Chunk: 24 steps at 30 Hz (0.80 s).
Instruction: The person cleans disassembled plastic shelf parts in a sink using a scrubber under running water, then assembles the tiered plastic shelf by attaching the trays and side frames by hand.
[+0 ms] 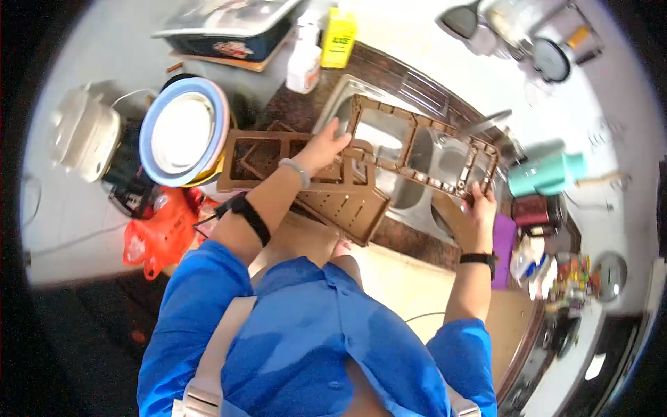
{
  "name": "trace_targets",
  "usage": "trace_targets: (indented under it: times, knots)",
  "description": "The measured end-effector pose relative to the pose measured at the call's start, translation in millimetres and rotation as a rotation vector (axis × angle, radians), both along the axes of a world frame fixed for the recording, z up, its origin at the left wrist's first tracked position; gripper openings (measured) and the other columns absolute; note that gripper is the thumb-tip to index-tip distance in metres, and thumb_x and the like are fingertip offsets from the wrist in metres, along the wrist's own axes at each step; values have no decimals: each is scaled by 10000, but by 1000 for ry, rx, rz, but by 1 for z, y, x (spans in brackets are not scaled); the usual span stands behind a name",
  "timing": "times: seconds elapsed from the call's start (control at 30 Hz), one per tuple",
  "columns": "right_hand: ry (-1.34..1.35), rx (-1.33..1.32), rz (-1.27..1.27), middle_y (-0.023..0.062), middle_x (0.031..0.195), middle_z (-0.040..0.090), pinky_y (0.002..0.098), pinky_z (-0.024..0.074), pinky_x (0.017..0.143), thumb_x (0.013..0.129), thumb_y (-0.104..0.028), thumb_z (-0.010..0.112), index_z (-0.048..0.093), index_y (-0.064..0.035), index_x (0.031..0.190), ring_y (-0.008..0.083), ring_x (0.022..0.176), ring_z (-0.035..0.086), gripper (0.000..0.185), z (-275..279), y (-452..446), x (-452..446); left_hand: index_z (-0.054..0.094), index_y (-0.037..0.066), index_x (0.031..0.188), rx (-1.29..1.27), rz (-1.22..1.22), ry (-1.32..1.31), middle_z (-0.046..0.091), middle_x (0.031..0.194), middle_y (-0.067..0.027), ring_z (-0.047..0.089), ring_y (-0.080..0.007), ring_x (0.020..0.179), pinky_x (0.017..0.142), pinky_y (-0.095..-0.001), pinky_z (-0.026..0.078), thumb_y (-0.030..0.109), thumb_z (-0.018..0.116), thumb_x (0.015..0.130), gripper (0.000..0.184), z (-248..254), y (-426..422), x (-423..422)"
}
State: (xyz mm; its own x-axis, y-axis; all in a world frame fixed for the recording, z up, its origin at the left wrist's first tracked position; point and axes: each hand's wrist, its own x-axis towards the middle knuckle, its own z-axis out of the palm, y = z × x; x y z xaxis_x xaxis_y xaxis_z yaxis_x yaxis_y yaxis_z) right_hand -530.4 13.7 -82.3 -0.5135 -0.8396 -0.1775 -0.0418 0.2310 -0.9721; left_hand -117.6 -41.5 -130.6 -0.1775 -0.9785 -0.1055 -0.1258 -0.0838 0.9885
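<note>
A brown plastic rack frame with rectangular openings is held over the metal sink. My left hand is closed on its left end, thumb up against the edge. The fingers of my right hand grip its right end near the faucet. Beneath my left forearm, more brown plastic rack parts lie on the dark counter, left of the sink.
Blue and white basins and a red plastic bag are at the left. A white spray bottle and a yellow carton stand behind the counter's left part. A teal bottle lies right of the sink.
</note>
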Motion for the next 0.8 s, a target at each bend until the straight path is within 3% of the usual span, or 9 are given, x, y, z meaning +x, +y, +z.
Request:
trace_targets:
  times: [0.03,0.1,0.23,0.33,0.37,0.5,0.67,0.7,0.8]
  knots:
    - [-86,68,-101,66,776,609,278,458,377,858,-196,680,586,20,925,147,602,569,245,-12,10,-2,206,-54,1423,-178,-76,-257,296,1459,-234,291,-339,1355,1107,-373,257,376,524,918,735,-1,2,9]
    - [-319,58,-300,133,838,594,303,456,371,858,-209,680,555,73,944,192,634,562,319,-21,40,10,328,-39,1380,-273,-203,-502,331,1440,-227,322,-353,1333,1096,-391,285,343,591,857,699,26,28,27]
    - [-425,-108,-636,158,929,609,318,520,435,891,-216,634,554,66,1023,243,685,592,321,-27,105,34,528,8,1210,-416,-290,-982,429,1373,-178,298,-374,1335,1055,-615,242,276,686,771,538,27,85,62]
    - [-470,-275,-790,153,938,618,311,532,462,914,-214,598,558,48,1036,248,704,601,292,-32,152,29,574,12,1121,-405,-461,-1142,498,1298,-159,280,-375,1343,1036,-646,237,240,678,793,413,14,95,79]
    - [-481,-296,-812,137,963,623,312,545,495,930,-226,575,566,29,1059,245,735,607,286,-35,166,27,599,16,1050,-430,-433,-1123,576,1177,-155,318,-369,1323,1031,-642,253,211,651,820,306,10,96,80]
    - [-460,-248,-970,118,924,648,334,560,596,936,-277,565,601,-17,1027,226,738,622,278,-34,192,21,608,22,1036,-512,-433,-1158,614,1085,-165,366,-387,1283,1017,-656,260,208,645,824,285,13,99,78]
    - [-464,-266,-698,89,765,603,412,525,767,815,-389,712,589,27,969,218,707,592,460,-47,179,29,608,13,1036,-631,-198,-760,622,1017,-188,538,-358,1099,937,-463,417,198,623,840,270,73,86,87]
    - [-466,-275,-655,60,704,569,425,514,767,755,-421,764,569,41,943,207,652,573,536,-63,174,31,603,8,1055,-611,-150,-671,626,1002,-191,557,-352,1059,907,-430,433,192,612,847,278,91,85,91]
    - [-317,-64,-225,43,740,599,341,514,583,808,-409,714,592,-49,952,165,640,585,406,-71,155,96,567,15,1165,-474,-40,-396,641,1004,-158,597,-305,995,885,-362,442,150,543,900,298,122,76,107]
